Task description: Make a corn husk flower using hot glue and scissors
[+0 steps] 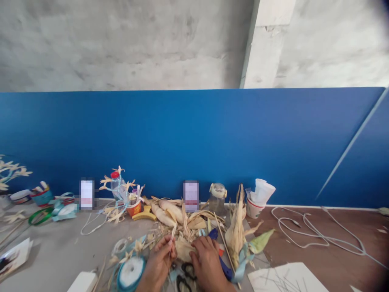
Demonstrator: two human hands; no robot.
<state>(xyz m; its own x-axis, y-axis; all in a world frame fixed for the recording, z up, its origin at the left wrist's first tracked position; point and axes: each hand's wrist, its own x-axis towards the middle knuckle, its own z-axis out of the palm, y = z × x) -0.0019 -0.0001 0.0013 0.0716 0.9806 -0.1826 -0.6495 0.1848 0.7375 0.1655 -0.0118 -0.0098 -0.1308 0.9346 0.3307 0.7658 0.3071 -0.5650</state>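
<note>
My left hand is at the bottom centre, its fingers pinched on a thin strip of dried corn husk that stands up from the fingertips. My right hand lies beside it, fingers curled down onto a flat piece of husk on the table. Black scissors lie just below and between the two hands. A blue-handled tool runs under the right hand. A heap of corn husks lies just beyond both hands.
A ribbon spool sits left of my left hand. Behind the husks stand a glass jar, a paper cup, a plastic bottle with husk flowers, and ribbon rolls. A white cable loops at right. A blue partition backs the table.
</note>
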